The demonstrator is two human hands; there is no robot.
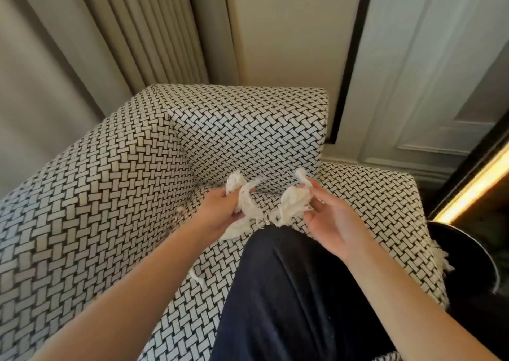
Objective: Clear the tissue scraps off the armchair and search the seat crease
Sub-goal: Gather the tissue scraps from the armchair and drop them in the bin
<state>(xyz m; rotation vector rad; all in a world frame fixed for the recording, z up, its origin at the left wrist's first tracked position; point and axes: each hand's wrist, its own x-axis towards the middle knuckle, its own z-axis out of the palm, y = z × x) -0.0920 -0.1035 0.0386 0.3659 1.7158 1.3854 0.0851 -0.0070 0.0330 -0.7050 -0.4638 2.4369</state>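
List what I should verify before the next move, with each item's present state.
1. Left hand grips tissue scraps: ok.
2. Right hand holds a second tissue bunch: ok.
3. Seat free of scraps: not ok, a loose scrap lies beside the knee.
4. Seat crease exposed: not ok, hands and tissue cover much of it.
5. A hand free for searching: not ok, both full.
6. Place for dropping scraps: cannot tell.

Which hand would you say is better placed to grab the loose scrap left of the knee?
Left hand: the scrap lies on its side of the leg; the right hand would have to cross. Both hold tissue.
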